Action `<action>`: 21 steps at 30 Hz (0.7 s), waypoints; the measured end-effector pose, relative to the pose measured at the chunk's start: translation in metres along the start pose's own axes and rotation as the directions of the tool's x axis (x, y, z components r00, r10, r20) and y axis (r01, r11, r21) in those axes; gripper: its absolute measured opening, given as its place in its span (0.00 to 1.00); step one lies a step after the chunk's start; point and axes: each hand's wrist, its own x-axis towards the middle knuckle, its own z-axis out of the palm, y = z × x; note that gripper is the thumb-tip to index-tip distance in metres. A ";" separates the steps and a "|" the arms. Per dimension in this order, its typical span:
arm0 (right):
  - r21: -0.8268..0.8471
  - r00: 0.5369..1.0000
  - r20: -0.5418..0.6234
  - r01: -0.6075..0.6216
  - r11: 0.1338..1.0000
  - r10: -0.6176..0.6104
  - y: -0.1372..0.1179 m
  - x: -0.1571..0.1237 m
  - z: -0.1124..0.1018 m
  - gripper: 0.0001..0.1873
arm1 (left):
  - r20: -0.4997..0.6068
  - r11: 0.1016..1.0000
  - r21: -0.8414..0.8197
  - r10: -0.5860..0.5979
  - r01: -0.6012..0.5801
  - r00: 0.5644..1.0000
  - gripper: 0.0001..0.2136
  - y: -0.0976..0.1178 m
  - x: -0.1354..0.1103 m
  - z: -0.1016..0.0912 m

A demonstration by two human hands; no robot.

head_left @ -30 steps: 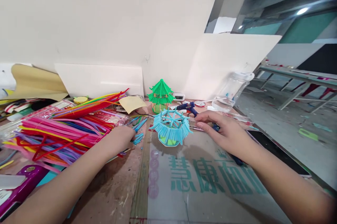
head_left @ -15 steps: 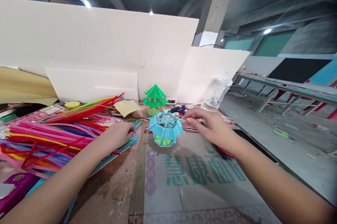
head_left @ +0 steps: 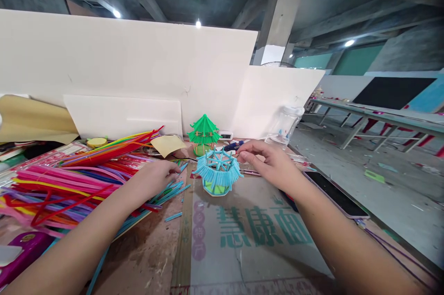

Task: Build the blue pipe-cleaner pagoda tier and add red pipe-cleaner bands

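Note:
A small pavilion model (head_left: 219, 170) with a pale blue strip roof, an open spoked top and a green base stands on the printed board. My right hand (head_left: 268, 161) is at the roof's right edge, thumb and forefinger pinched together; what is between them is too small to make out. My left hand (head_left: 157, 179) rests low over a pile of blue strips (head_left: 173, 193), its fingers curled, their tips partly hidden. A short blue piece (head_left: 173, 217) lies apart, nearer to me. Behind the model stands a finished-looking green tiered pavilion (head_left: 204, 131).
Bundles of coloured pipe cleaners (head_left: 65, 184) cover the left side. A purple tool (head_left: 27, 253) lies at the lower left. On the right are a phone (head_left: 336, 195) with a cable and a clear plastic jar (head_left: 286, 124). White boards (head_left: 138, 64) stand behind.
The blue strips by my left hand have spread, and a short piece now lies apart from them. My right hand has shifted slightly left, closer to the blue roof. More of the phone shows.

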 end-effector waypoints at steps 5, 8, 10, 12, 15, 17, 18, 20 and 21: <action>-0.098 0.994 -0.095 -0.064 0.993 0.055 0.006 -0.008 -0.007 0.15 | -0.059 0.997 0.020 -0.079 0.080 0.995 0.14 -0.019 0.001 -0.011; -0.140 0.976 -0.203 -0.103 0.985 0.073 0.007 -0.013 -0.013 0.21 | -0.139 0.983 0.048 -0.171 0.179 0.975 0.17 -0.036 -0.002 -0.028; -0.151 0.966 -0.250 -0.099 0.983 0.059 0.010 -0.016 -0.016 0.24 | -0.175 0.967 0.066 -0.230 0.245 0.957 0.18 -0.047 -0.006 -0.039; -0.173 0.962 -0.269 -0.095 0.980 0.046 0.013 -0.017 -0.017 0.25 | -0.179 0.953 0.081 -0.275 0.292 0.945 0.18 -0.056 -0.010 -0.047; -0.254 0.960 -0.271 -0.135 0.958 0.064 0.014 -0.018 -0.013 0.27 | -0.134 0.944 0.090 -0.304 0.317 0.943 0.16 -0.062 -0.013 -0.051; -0.302 0.964 -0.260 -0.141 0.943 0.061 0.013 -0.018 -0.009 0.30 | -0.060 0.953 0.084 -0.286 0.291 0.956 0.14 -0.061 -0.015 -0.049; -0.316 0.968 -0.245 -0.132 0.940 0.054 0.012 -0.019 -0.007 0.30 | -0.005 0.962 0.074 -0.262 0.261 0.965 0.12 -0.060 -0.015 -0.047; -0.334 0.978 -0.204 -0.114 0.936 0.046 0.010 -0.020 -0.004 0.30 | 0.121 0.983 0.036 -0.184 0.181 0.975 0.09 -0.055 -0.016 -0.041; -0.341 0.982 -0.186 -0.101 0.935 0.038 0.010 -0.020 -0.002 0.30 | 0.179 0.989 0.016 -0.144 0.144 0.973 0.10 -0.053 -0.017 -0.037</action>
